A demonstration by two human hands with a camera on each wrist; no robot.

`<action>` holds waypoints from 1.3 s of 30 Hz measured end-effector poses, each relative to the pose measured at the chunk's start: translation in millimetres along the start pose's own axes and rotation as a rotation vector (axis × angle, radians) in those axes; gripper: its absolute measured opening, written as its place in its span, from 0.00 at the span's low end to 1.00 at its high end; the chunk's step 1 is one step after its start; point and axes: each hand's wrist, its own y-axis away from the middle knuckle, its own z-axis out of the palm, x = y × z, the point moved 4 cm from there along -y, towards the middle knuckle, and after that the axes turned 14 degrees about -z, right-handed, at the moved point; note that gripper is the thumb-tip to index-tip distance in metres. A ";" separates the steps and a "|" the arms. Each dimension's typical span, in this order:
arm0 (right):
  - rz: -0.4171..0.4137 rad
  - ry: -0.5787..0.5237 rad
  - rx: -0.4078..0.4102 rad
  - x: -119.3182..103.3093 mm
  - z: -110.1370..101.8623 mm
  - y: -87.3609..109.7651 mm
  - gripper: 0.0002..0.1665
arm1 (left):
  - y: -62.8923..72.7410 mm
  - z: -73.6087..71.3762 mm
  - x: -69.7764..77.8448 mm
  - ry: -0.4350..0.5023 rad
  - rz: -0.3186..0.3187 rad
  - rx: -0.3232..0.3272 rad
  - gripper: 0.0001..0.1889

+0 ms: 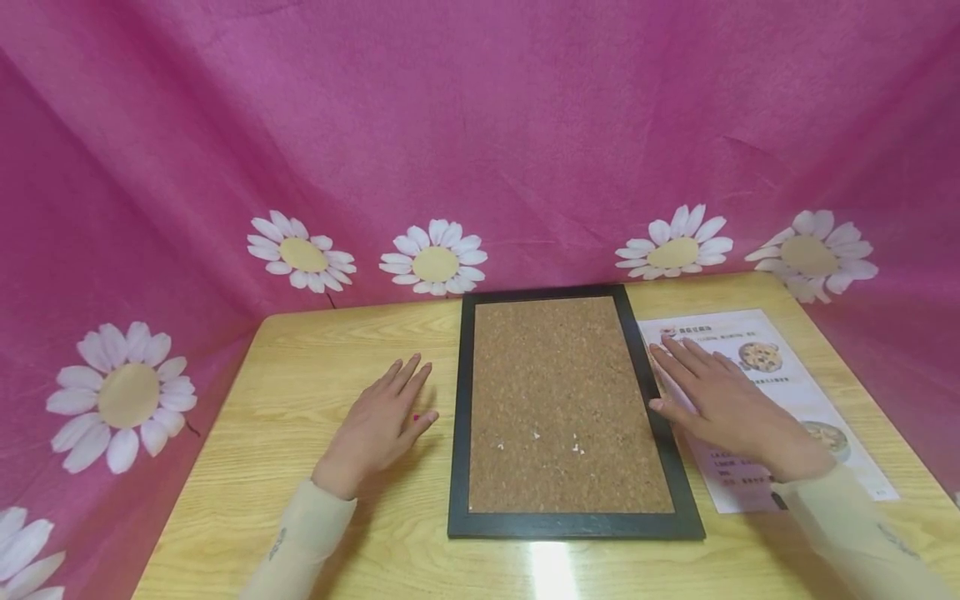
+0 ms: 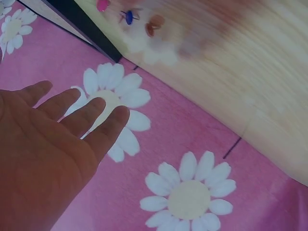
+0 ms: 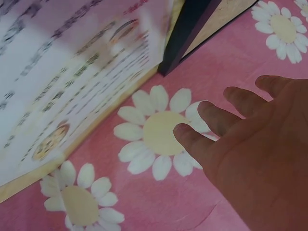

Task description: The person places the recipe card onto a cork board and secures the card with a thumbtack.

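Note:
A cork board [image 1: 558,375] in a black frame lies flat on the wooden table. My left hand [image 1: 378,421] hovers to its left with the fingers straight and nothing in them. On the other side my right hand [image 1: 723,408], also holding nothing, is spread above a printed sheet [image 1: 795,387], near the frame's right edge. In the left wrist view, a pink pin [image 2: 102,5], a blue push pin [image 2: 129,17] and an orange-brown one [image 2: 153,24] lie on the table. From the head view the left hand hides most of these. Small white specks [image 1: 577,448] dot the cork's lower part.
A pink cloth [image 1: 525,150] printed with large white daisies hangs behind and beside the table. The wooden tabletop [image 1: 300,358] extends left of the board. The sheet carries printed text and pictures of food bowls.

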 end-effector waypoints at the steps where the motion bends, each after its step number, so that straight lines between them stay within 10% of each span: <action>1: 0.002 0.005 0.001 2.2 -0.3 1.4 0.48 | 0.4 -0.1 -2.0 0.007 -0.006 0.004 0.39; 39: 0.193 -0.135 0.053 74.5 4.3 61.1 0.48 | 8.3 -3.2 -47.0 0.017 -0.190 -0.058 0.24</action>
